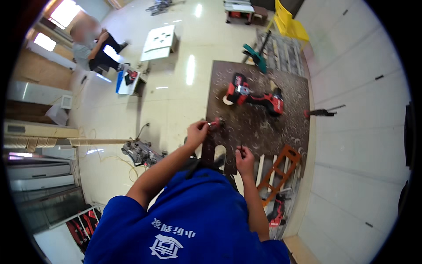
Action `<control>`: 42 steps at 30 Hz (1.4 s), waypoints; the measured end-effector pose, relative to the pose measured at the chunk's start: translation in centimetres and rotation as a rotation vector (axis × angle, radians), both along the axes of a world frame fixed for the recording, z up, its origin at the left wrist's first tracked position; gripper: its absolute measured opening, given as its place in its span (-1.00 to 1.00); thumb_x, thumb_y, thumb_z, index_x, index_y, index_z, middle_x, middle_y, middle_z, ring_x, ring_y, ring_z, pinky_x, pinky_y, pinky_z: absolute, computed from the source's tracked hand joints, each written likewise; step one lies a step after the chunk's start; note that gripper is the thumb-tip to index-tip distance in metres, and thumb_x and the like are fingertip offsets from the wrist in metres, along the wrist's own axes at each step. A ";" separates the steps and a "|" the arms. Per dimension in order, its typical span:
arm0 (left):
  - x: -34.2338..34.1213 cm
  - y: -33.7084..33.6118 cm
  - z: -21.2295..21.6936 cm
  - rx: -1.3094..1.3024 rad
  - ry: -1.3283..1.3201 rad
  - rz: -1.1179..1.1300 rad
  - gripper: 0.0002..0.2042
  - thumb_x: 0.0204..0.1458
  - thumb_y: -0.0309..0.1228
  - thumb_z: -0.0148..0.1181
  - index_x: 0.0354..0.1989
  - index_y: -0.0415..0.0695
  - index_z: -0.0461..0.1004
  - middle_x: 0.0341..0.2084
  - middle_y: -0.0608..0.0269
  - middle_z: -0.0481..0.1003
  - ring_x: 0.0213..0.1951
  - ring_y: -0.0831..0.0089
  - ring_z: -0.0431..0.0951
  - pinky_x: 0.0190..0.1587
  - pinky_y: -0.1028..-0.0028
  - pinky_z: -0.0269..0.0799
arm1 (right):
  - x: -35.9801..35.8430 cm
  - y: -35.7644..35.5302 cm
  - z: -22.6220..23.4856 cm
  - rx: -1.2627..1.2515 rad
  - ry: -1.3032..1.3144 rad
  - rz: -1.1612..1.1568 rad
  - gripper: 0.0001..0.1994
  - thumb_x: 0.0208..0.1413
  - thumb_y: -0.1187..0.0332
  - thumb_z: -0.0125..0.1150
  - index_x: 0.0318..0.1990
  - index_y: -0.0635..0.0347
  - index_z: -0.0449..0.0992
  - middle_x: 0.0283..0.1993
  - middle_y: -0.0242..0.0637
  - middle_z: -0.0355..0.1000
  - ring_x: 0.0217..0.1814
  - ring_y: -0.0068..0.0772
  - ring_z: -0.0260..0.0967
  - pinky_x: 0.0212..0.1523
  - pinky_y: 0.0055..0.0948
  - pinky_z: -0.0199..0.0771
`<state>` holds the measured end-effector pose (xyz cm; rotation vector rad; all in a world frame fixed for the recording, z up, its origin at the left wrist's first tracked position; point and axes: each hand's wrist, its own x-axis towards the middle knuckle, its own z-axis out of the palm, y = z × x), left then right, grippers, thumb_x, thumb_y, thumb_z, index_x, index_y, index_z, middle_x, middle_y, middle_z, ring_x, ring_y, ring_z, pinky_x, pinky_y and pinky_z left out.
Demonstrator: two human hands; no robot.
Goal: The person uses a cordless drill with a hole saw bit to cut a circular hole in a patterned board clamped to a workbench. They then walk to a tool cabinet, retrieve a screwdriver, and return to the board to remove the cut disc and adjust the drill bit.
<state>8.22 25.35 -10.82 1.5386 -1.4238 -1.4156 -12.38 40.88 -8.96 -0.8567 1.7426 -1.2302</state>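
My left hand [197, 134] is closed at the left edge of a dark brown work board [288, 88]. Its fingertips pinch a small red-and-silver piece [215, 123], too small to name. Farther right and nearer to me, my right hand [245, 159] is closed over the board's near part. A small dark tip shows at its fingers, but I cannot make out what it is. Beyond both hands, a red-and-black cordless drill [263, 99] lies on its side on the board. Ring-shaped marks and scattered debris cover the surface around it.
A teal clamp [256, 57] sits at the board's far edge, a black tool [325, 112] at its right. Nearer are an orange slotted template [283, 165] and another red-and-black power tool [278, 211]. A machine [143, 152] stands on the floor left. Another person [90, 48] sits far left.
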 end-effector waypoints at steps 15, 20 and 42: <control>0.9 0.2 0.5 0.051 -0.068 -0.079 -0.82 0.15 -0.49 0.17 -0.18 -0.34 0.59 -0.43 0.17 0.63 -0.44 0.51 0.60 -0.34 0.51 0.53 | 0.7 -0.6 -0.8 0.025 -0.063 -0.020 -0.87 0.19 0.40 0.24 -0.17 0.24 0.56 -0.50 -0.52 0.43 -0.47 -0.76 0.28 -0.43 -0.62 0.29; 1.0 0.6 0.8 0.018 -0.097 -0.095 -0.82 0.11 -0.44 0.22 -0.20 -0.29 0.60 -0.45 0.15 0.64 -0.43 0.49 0.62 -0.33 0.48 0.55 | 0.4 -1.2 0.1 0.036 -0.014 -0.003 -0.85 0.19 0.41 0.22 -0.16 0.28 0.56 -0.49 -0.45 0.47 -0.47 -0.73 0.31 -0.42 -0.60 0.33; -1.0 0.4 5.5 -0.380 -0.091 -0.082 -0.86 0.06 -0.52 0.27 -0.21 -0.23 0.54 -0.35 0.13 0.59 -0.32 0.37 0.60 -0.26 0.44 0.52 | 1.7 -5.7 -1.5 -0.083 -0.259 0.033 -0.74 0.39 0.28 -0.02 -0.04 0.31 0.48 -0.09 -0.25 0.53 -0.52 -0.55 0.46 -0.46 -0.57 0.45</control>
